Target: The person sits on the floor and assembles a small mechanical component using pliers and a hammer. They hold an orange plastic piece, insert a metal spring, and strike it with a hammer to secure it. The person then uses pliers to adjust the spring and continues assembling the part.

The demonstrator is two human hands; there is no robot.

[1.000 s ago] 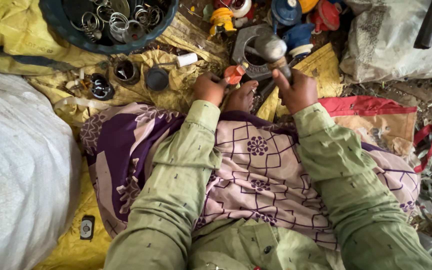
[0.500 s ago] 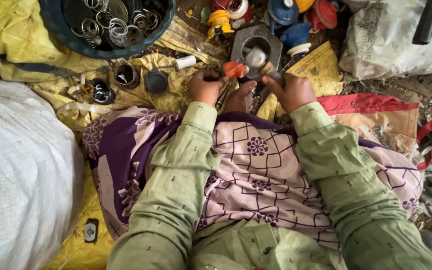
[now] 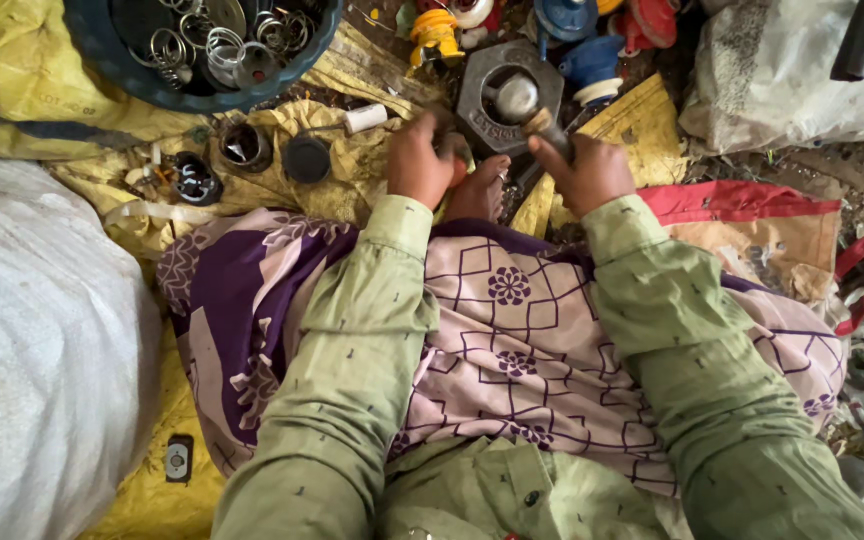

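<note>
My right hand (image 3: pixel 592 175) grips the wooden handle of a hammer (image 3: pixel 519 100). Its metal head hangs just over a grey octagonal metal block (image 3: pixel 487 120) on the ground. My left hand (image 3: pixel 420 160) is curled at the block's left edge, closed on a small piece that my fingers mostly hide. A bare foot (image 3: pixel 477 192) rests between the two hands. Both arms are in green sleeves, and a purple patterned cloth (image 3: pixel 512 340) lies over my lap.
A dark blue basin (image 3: pixel 112 55) of metal rings sits top left. Black round caps (image 3: pixel 305 158), a small white cylinder (image 3: pixel 364 118), and orange and blue parts (image 3: pixel 567 25) lie on the yellow sheet (image 3: pixel 282 125). White sacks stand at left (image 3: pixel 32 350) and top right (image 3: pixel 782 70).
The hammer came down from its raised position onto the block, and its head now sits just above it. My left hand stayed at the block's edge. The camera has moved closer.
</note>
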